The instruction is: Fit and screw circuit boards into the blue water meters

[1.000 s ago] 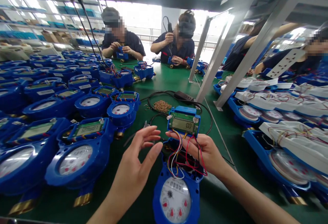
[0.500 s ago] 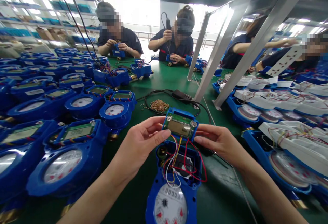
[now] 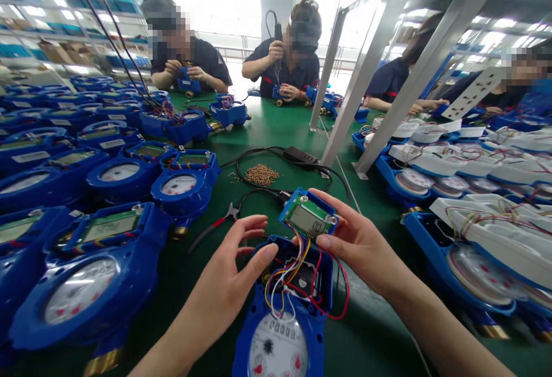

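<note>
An open blue water meter point(image 3: 280, 337) lies in front of me, its white dial toward me. Coloured wires point(image 3: 297, 276) run from its cavity up to a green display module point(image 3: 307, 218) in a blue frame. My right hand point(image 3: 357, 245) grips that module by its right side, tilted above the meter. My left hand point(image 3: 230, 276) hovers at the meter's left rim, fingers apart and curled, thumb touching the housing edge, holding nothing.
Several assembled blue meters point(image 3: 99, 262) crowd the left of the green table. Red-handled pliers point(image 3: 215, 224), a pile of brass screws point(image 3: 261, 174) and a black adapter with cable point(image 3: 302, 157) lie ahead. White-covered meters point(image 3: 474, 239) fill the right. Other people work at the far end.
My left hand let go of the display module and dropped to the meter's left rim. My right hand now holds the module alone, tilted to the right.
</note>
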